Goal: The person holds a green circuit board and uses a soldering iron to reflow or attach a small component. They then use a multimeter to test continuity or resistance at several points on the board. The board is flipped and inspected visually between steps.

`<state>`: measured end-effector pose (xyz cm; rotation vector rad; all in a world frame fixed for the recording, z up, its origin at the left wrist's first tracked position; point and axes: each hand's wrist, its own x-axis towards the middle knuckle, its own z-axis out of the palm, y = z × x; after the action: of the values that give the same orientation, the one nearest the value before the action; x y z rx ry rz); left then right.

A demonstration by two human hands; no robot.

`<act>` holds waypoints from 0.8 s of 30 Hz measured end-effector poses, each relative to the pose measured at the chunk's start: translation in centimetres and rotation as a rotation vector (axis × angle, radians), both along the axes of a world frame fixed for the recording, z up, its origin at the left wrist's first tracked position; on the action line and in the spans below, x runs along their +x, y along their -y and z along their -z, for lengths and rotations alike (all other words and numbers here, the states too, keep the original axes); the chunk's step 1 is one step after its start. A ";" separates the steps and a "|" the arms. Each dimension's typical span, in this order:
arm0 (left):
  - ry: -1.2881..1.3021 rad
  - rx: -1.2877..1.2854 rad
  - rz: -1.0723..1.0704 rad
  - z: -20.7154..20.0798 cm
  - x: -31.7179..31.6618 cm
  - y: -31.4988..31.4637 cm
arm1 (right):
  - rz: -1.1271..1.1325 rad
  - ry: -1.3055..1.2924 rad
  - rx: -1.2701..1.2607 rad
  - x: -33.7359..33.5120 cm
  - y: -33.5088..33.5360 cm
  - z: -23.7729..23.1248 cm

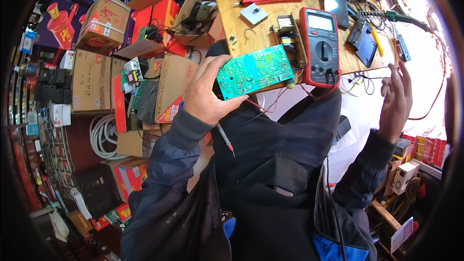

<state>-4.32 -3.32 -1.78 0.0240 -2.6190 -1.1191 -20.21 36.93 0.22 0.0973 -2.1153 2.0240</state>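
Note:
My left hand (207,94) grips a green circuit board (253,71) by its left end, thumb along the lower edge and fingers at the upper edge. The board's soldered side faces up, tilted, just off the table's near edge. My right hand (396,99) is raised at the right, away from the board, fingers partly stretched and nothing visible in it. A red multimeter (320,48) with a grey screen lies on the table right of the board. One test probe (225,138) hangs over my left thigh, below my left hand.
On the wooden table (232,12) lie a red pen-like tool (268,0), a small white box (254,14), a dark phone (334,2), a soldering iron (406,19) and a blue-black plate (365,43). Cardboard boxes (92,79) and a coiled white hose (102,137) crowd the left.

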 end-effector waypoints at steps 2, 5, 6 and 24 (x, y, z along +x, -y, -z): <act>-0.013 -0.029 -0.010 -1.0 0.7 -0.3 | 0.061 0.069 -0.061 3.4 1.9 0.0; -0.048 -0.143 -0.002 -2.9 1.9 -0.3 | -0.006 0.107 -0.167 8.3 5.1 0.0; -0.069 -0.158 0.003 -3.5 2.3 -0.3 | -0.096 0.137 -0.186 9.8 6.0 -0.1; -0.089 -0.325 -0.099 -4.5 8.9 -2.1 | -0.970 0.851 -0.664 15.9 19.6 4.6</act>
<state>4.55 -1.17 2.75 0.0338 -2.6531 -0.6376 -4.28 17.32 -4.42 0.2093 -1.7066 3.8069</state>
